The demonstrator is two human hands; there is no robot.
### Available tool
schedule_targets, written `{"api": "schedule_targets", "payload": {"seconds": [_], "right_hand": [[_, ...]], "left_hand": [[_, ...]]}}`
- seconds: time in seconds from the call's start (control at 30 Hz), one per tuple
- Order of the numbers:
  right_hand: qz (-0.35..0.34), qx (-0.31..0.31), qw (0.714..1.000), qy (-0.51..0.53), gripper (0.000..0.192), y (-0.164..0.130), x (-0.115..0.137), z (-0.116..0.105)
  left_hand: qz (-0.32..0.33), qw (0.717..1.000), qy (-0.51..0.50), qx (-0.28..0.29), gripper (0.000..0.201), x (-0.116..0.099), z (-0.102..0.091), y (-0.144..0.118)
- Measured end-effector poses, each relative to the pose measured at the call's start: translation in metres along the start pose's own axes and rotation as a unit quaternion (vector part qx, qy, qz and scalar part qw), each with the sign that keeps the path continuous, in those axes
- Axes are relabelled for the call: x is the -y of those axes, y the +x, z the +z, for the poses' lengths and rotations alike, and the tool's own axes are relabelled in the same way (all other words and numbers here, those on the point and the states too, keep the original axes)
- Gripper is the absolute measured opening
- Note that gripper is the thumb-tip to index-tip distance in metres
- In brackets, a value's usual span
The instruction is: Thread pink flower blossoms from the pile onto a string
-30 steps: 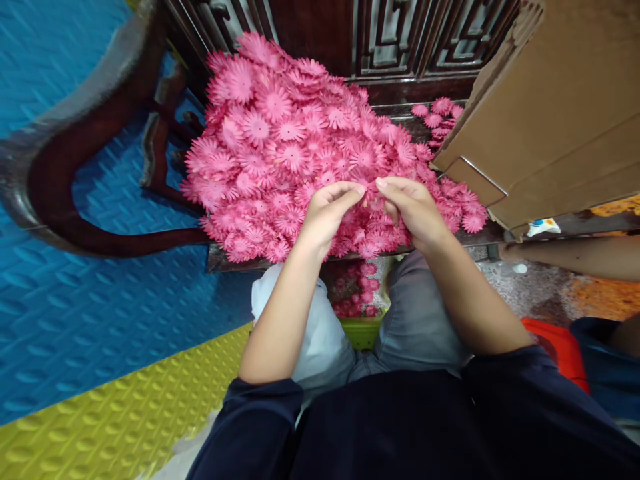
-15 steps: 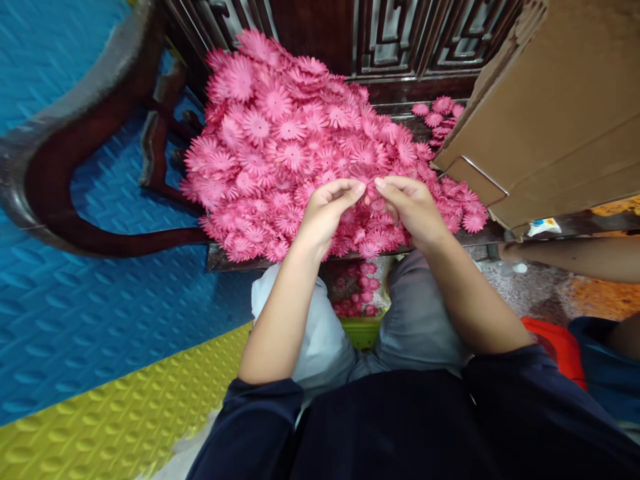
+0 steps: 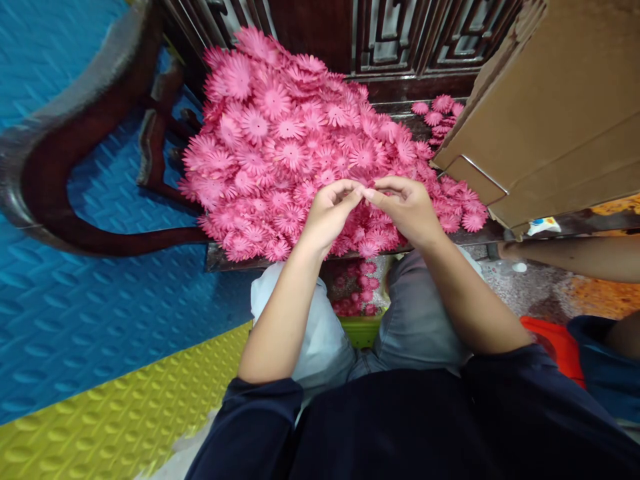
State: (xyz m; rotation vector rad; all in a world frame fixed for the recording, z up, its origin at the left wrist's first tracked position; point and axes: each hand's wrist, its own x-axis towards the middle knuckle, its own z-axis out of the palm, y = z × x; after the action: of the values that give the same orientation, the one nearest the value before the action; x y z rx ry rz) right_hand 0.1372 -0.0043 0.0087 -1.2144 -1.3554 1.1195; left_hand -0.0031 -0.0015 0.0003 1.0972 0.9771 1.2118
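A big heap of pink paper flowers (image 3: 280,140) covers the seat of a dark wooden chair (image 3: 90,233) in front of me. My left hand (image 3: 327,213) and my right hand (image 3: 407,210) meet over the near edge of the heap, fingertips pinched together on one pink flower (image 3: 364,195). Most of that flower is hidden by my fingers. Between my knees, a green container (image 3: 361,328) holds more pink flowers (image 3: 356,293).
A brown cardboard box (image 3: 555,113) leans at the right, with a few loose flowers (image 3: 440,110) beside it. Another person's forearm (image 3: 575,257) reaches in at the right edge. Blue and yellow foam mats (image 3: 100,347) cover the floor on the left.
My fingertips have closed together; the small gap between the two hands is gone. The right hand shifted slightly left. The heap is unchanged.
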Motion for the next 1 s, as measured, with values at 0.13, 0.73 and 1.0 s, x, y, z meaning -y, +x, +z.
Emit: {"api": "schedule_targets", "payload": {"seconds": [0.13,0.73,1.0], "right_hand": [[-0.003,-0.021,0.999,-0.033,0.018,0.001,0.002,-0.002],[0.092,-0.075,0.99,0.074,0.018,-0.004,0.001,0.017],[0.054,-0.117,0.991,0.047,0.04,0.007,-0.027,-0.008]], "left_hand": [[-0.014,0.999,0.001,-0.029,0.018,0.003,-0.002,0.001],[0.127,0.953,0.048,-0.27,0.046,0.017,-0.012,0.013],[0.163,0.891,0.056,-0.42,0.047,0.025,-0.046,0.027]]}}
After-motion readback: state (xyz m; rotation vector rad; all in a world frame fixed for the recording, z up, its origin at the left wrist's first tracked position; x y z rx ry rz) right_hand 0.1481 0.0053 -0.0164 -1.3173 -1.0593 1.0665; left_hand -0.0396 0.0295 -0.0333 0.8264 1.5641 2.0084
